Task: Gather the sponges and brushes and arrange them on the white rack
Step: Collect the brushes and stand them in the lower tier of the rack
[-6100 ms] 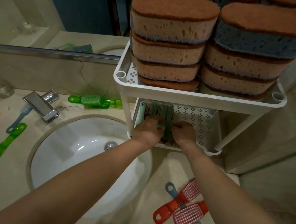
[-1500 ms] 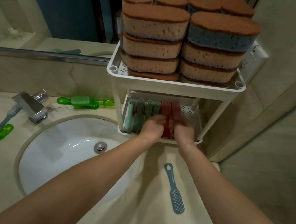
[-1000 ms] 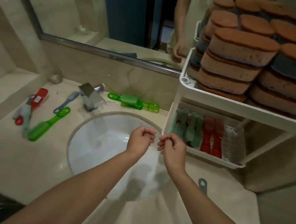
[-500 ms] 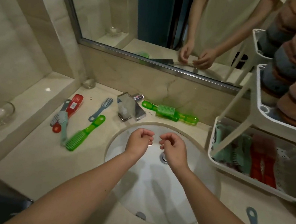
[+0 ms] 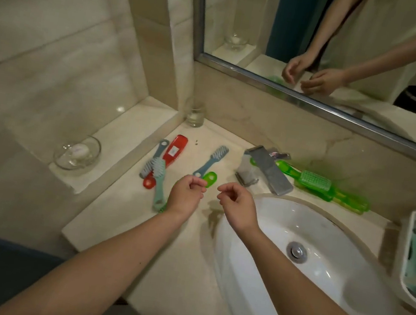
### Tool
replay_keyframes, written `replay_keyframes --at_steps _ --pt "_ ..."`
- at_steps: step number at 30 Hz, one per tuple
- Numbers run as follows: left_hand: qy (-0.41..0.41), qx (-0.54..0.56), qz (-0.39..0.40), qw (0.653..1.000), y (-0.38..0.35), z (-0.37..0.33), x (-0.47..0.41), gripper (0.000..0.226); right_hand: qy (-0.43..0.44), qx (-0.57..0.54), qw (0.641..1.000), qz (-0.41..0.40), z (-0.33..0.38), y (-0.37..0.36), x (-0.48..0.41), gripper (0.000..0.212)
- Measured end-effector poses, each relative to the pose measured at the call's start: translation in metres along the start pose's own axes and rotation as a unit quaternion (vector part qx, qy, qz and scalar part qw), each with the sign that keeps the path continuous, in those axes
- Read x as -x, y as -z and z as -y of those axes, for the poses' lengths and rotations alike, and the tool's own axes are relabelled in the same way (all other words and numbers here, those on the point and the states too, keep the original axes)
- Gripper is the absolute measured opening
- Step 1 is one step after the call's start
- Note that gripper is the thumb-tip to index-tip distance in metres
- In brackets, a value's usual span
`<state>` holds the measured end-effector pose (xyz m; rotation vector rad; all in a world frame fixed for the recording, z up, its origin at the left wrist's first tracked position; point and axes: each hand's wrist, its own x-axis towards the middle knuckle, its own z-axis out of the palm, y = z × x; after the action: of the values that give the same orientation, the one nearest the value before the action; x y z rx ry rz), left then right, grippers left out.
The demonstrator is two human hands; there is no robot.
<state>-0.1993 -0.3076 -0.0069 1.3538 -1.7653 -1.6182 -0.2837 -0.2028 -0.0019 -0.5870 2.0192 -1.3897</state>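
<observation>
Plainly, both hands are empty: the left hand (image 5: 186,197) and the right hand (image 5: 237,206) hover just in front of the tap (image 5: 264,171) and slightly to its left, fingers loosely curled round nothing. On the bench (image 5: 118,211) left of the tap lies a loose group of brushes. A blue brush (image 5: 211,162) is nearest the tap. A green brush (image 5: 209,179) shows its handle end just beyond the left knuckles. Further left, a red brush (image 5: 172,150), a teal brush (image 5: 157,182) and a second blue brush (image 5: 161,149) overlap.

Two more green brushes (image 5: 315,182) lie behind the tap and to its right, by the wall. The white rack (image 5: 403,248) stands well right of the tap, past the basin (image 5: 344,285); only its corner shows, holding blurred teal shapes.

The brushes look like light, stiff plastic, probably slick on polished stone. The narrow handles seem the best place to pinch, clear of the bristles. Lifting one from the overlapping group would likely shift its neighbours.
</observation>
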Motion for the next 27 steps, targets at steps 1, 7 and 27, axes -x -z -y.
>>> replay_keyframes --at_steps 1,7,27 --pt "-0.011 -0.016 -0.013 1.000 0.010 0.000 -0.006 0.029 0.005 0.021 1.000 0.015 0.003 -0.010 -0.006 0.024" --pt "-0.052 -0.154 -0.056 0.985 0.054 -0.003 -0.044 0.019 0.074 0.359 0.915 0.166 0.015 -0.054 -0.044 0.055" --pt "-0.063 -0.472 -0.081 0.875 0.060 0.017 -0.120 0.048 0.147 0.535 0.814 0.173 0.008 -0.086 -0.092 0.004"
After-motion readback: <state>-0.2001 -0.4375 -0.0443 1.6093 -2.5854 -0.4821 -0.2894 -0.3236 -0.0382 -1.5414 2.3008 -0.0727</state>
